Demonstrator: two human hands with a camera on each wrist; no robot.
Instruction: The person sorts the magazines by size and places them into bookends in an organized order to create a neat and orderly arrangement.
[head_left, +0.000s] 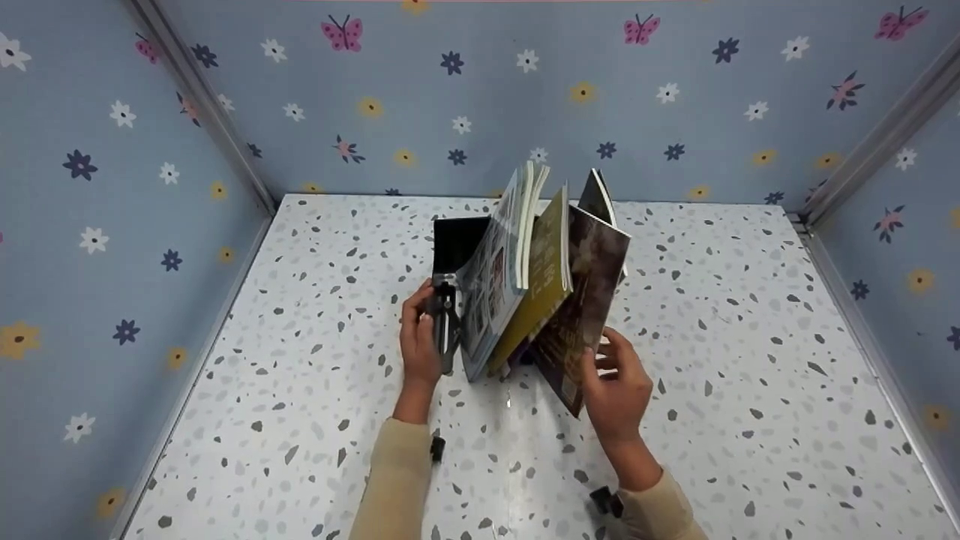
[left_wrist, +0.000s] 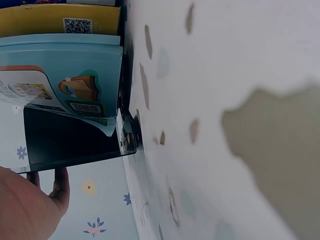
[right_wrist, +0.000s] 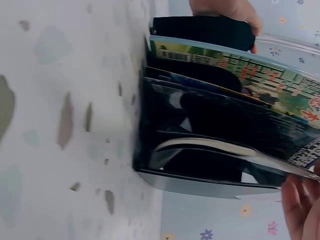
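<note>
A black desktop book rack (head_left: 459, 244) stands on the table with several thin books leaning in it. My left hand (head_left: 420, 341) grips the rack's left end panel; in the left wrist view its fingers lie along the panel edge. A light blue book (left_wrist: 60, 65) stands nearest that panel, with a mustard-yellow book (head_left: 546, 270) beside it. My right hand (head_left: 619, 386) pinches the near edge of a dark brown book (head_left: 600, 255), which tilts outward to the right. Behind it, another dark book (head_left: 596, 196) shows only its upper part. In the right wrist view the rack's far end panel (right_wrist: 200, 184) shows.
The white speckled table (head_left: 735, 360) extends on both sides of the rack. Blue flower-patterned panels (head_left: 525, 97) enclose the back and both sides, with metal strips (head_left: 217, 112) at the corners. Dark wrist-camera pieces (head_left: 606, 501) sit by the sleeves.
</note>
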